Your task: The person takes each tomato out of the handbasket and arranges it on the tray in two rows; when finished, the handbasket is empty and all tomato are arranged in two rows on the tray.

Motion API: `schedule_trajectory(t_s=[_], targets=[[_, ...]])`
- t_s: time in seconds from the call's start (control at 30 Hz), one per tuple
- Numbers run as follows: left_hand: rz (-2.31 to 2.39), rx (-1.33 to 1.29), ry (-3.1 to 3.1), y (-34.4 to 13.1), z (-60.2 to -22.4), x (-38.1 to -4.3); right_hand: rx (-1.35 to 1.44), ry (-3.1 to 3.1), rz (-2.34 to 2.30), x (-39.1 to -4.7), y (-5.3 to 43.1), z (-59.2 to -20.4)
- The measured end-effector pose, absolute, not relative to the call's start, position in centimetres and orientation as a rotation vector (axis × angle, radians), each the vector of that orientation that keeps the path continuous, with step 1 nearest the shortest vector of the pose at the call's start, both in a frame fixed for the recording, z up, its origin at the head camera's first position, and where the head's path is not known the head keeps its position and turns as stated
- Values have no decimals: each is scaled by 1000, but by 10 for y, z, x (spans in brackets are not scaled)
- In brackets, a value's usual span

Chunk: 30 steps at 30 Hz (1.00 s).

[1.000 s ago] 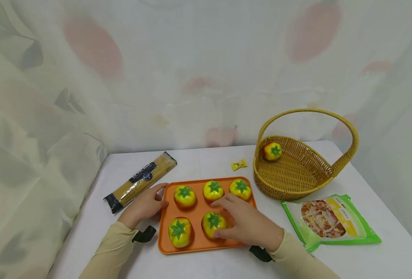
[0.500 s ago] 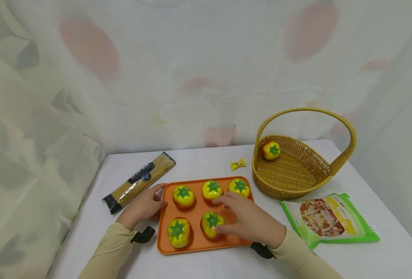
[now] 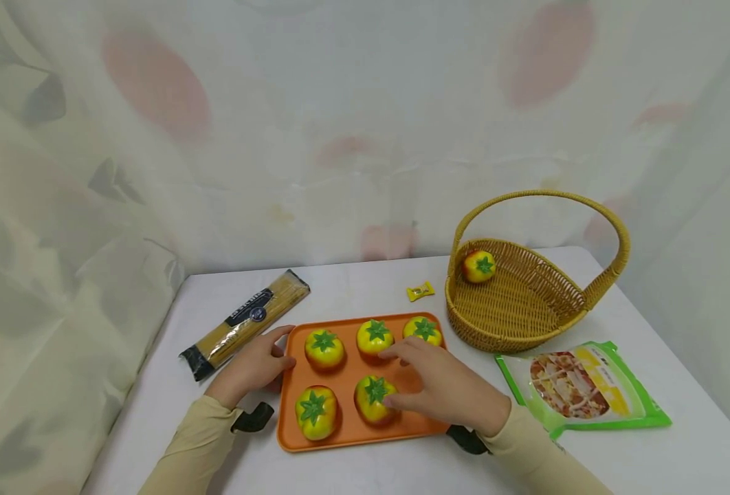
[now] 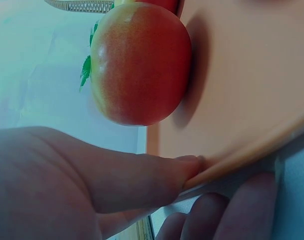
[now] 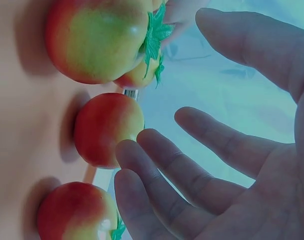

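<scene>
An orange tray (image 3: 346, 381) bears several yellow-and-red persimmons with green leaf caps, in a back row and a front row. At its left edge my left hand (image 3: 255, 368) pinches the rim; the left wrist view shows the thumb (image 4: 161, 175) on top of the rim and the other fingers curled below it. My right hand (image 3: 442, 381) hovers over the tray's right side with spread fingers and holds nothing. Its thumb overlaps the front middle persimmon (image 3: 372, 402) in the head view. In the right wrist view a gap shows between the thumb and that persimmon (image 5: 99, 37).
A wicker basket (image 3: 495, 340) with a tall handle stands at the back right, one persimmon (image 3: 479, 266) inside. Before it lies a green-edged food bag (image 3: 581, 385). A spaghetti pack (image 3: 247, 323) lies at the left, a small yellow-wrapped candy (image 3: 420, 291) behind the tray.
My right hand has drawn slightly right, its thumb overlapping less of the front middle persimmon. The left hand stays at the tray's edge. The whole head view has shifted a little.
</scene>
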<state>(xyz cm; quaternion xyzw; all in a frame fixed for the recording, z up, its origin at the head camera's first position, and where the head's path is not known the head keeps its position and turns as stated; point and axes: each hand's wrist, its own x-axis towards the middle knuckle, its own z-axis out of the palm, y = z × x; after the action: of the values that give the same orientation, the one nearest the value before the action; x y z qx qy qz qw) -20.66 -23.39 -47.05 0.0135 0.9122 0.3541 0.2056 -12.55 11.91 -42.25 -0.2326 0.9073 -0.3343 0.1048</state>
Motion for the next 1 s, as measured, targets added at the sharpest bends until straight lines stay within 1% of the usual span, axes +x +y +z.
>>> schedule_trajectory(t_s=[0.33, 0.5, 0.73, 1.0], targets=[[985, 48, 2542, -235, -471, -207, -664, 2717, -968, -126, 122, -417], [987, 57, 2545, -236, -472, -207, -682, 2770, -968, -132, 132, -415], [999, 40, 2533, -237, -474, -207, -611, 2902, -1032, -155, 168, -401], [971, 38, 2547, -236, -475, -209, -423, 3056, -923, -194, 225, -383]])
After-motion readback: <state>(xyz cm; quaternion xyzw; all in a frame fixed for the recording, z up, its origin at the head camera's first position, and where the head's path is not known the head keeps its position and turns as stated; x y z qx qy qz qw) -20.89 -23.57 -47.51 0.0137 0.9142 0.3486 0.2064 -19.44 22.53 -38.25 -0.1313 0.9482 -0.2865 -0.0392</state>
